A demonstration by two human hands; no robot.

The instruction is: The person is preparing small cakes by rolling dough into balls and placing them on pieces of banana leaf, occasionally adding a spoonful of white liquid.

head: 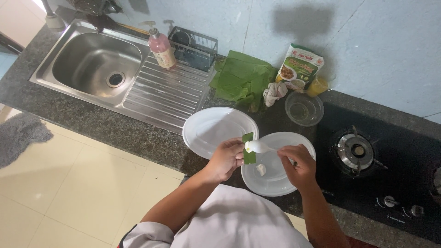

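Currently the left hand pinches one small green leaf strip, held upright between fingers and thumb; the right hand is closed on the handle of one white spoon, whose bowl rests against the strip with a pale lump of filling on it. Both hands work close together above a round white plate. Judged progress: early. One small white piece already lies on that plate, just below the hands; the strip in hand is being loaded and is not yet folded. A second white plate, just beyond the left hand, carries nothing. Farther out, one stack of green leaves remains, so most of the supply looks unused. Beyond the right hand: one clear bowl, contents not legible; one printed packet; one crumpled cloth. One gas burner lies right of the right hand. Well left across the surface: one steel sink, one pink pump bottle, one wire rack.
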